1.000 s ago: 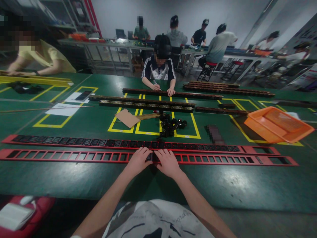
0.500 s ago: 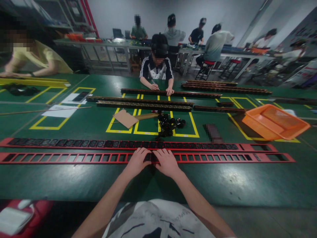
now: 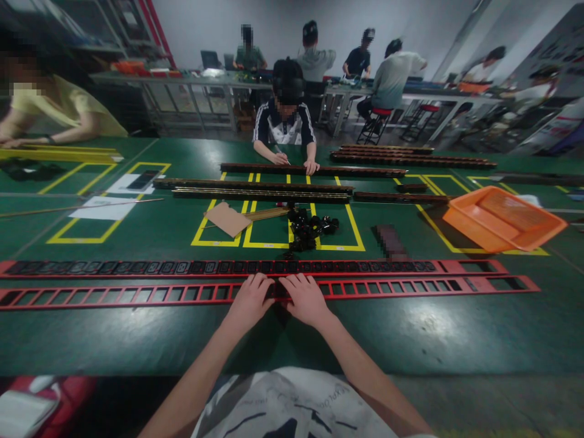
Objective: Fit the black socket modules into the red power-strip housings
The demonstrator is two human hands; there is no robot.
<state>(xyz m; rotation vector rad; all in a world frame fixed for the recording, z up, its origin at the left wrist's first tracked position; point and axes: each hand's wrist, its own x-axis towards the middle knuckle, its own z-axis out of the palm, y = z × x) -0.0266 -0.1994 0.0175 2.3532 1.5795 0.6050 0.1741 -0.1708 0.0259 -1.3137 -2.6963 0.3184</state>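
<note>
Two bare hands meet near the middle of a long near red strip (image 3: pixel 337 297), which lies across the green counter (image 3: pixel 137 340) close to its front edge. The left hand (image 3: pixel 250 302) and the right hand (image 3: pixel 305 299) both rest on it, their fingers (image 3: pixel 258 279) curved over it and set close together, with the thumbs toward the wearer. A dark piece (image 3: pixel 280 289) shows between the hands; whether the fingers pinch it cannot be told. On both sides of the hands the strip shows a row of open slots.

Just beyond lies a far red strip (image 3: pixel 449 266), roughly parallel, with black sockets (image 3: pixel 224 267) along most of its length. Behind it, a loose pile of black parts (image 3: pixel 310 228) sits near the brown cardboard (image 3: pixel 227 219) and some thin rods (image 3: pixel 269 213). To the right are a blurred dark object (image 3: pixel 391 241) and an orange basket (image 3: pixel 504 219). Farther left, a phone (image 3: pixel 145 179) lies on white paper (image 3: pixel 104 208). Long dark rails (image 3: pixel 262 193) stretch across the counter beyond the pile. Across from the wearer, a person (image 3: pixel 285 121) holds a pen (image 3: pixel 279 150) over another dark rail (image 3: pixel 319 170).
</note>
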